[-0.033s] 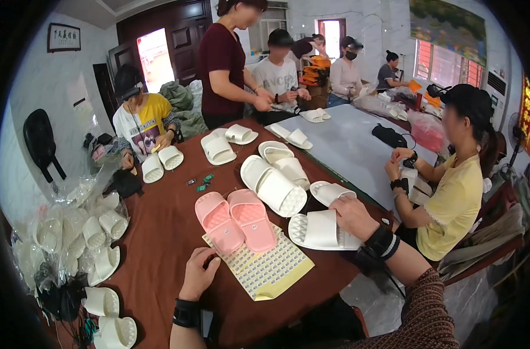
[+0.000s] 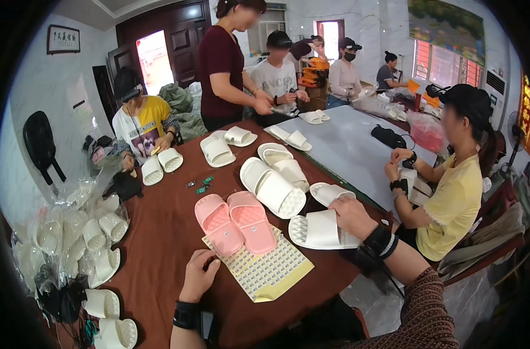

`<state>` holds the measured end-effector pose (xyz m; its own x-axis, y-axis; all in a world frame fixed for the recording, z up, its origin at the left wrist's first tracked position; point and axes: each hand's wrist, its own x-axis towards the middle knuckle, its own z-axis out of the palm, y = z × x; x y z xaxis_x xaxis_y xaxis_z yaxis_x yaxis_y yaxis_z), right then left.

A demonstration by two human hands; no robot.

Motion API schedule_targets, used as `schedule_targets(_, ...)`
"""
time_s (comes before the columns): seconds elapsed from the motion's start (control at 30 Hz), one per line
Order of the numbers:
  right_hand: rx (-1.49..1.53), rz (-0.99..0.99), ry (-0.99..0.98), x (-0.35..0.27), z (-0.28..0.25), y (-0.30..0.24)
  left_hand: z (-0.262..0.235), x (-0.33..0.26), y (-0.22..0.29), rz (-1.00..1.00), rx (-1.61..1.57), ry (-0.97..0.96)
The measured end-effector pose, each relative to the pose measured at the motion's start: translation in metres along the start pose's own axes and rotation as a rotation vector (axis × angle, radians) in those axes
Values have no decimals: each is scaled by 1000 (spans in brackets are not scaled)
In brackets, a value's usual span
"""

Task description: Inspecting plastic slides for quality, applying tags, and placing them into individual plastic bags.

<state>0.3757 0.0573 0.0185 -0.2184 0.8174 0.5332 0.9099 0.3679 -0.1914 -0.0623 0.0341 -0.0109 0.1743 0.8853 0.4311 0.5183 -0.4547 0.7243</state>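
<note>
Watching the head view, I see my right hand (image 2: 351, 216) lying over a white slipper (image 2: 320, 230) at centre right of the frame, sole up, fingers curled loosely on its rear edge, gripping rather than pinching. My left hand (image 2: 198, 278) sits at lower centre, half closed, fingertips on the near corner of the sticker sheet (image 2: 265, 269); I cannot tell whether a sticker is between them. Two pink slippers (image 2: 236, 221) lie sole up on the sheet's far end, just left of the white one.

To do this well, I judge the sheet needs pinning flat while one sticker is peeled, and the white slipper must be kept steady.

Both forearms enter from the lower edge, each wearing a black wristband; the right one is angled inward, the left nearly upright. Other people work around the brown table (image 2: 160, 232).
</note>
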Motion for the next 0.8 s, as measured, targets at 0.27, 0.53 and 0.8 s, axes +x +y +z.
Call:
schedule_targets(0.27,-43,57,-30,23,14,18,-1,0,3,11,19,-17)
schedule_targets(0.53,-93,112,53,51,35,31,-1,1,0,18,14,-25)
schedule_targets(0.8,-78,216,13,66,58,43,1,3,-5,23,72,-31)
